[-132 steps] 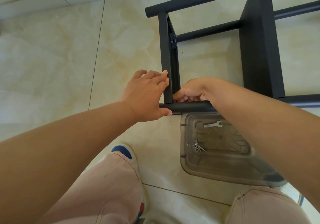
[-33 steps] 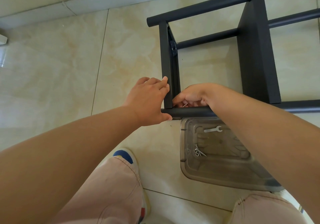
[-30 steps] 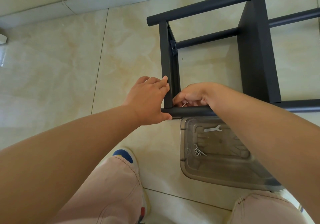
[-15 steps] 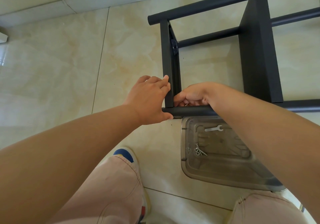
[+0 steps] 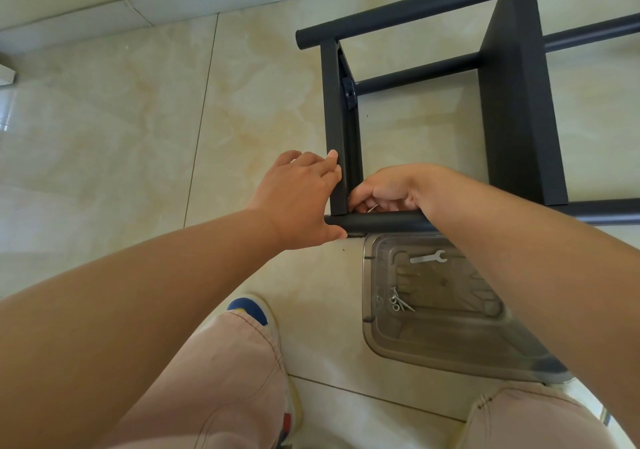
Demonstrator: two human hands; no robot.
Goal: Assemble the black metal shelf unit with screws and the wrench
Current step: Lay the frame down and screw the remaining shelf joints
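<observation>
The black metal shelf unit lies on its side on the tiled floor ahead of you, w/ its near tube running across just above a clear plastic tray. Your left hand wraps the corner where the upright meets that tube, thumb under, fingers on the upright. Your right hand sits curled inside the same corner, pinching a small silvery piece; can't tell what it is. In the tray, the wrench lies at the far end & the screws sit bunched near the left wall, apart from it.
</observation>
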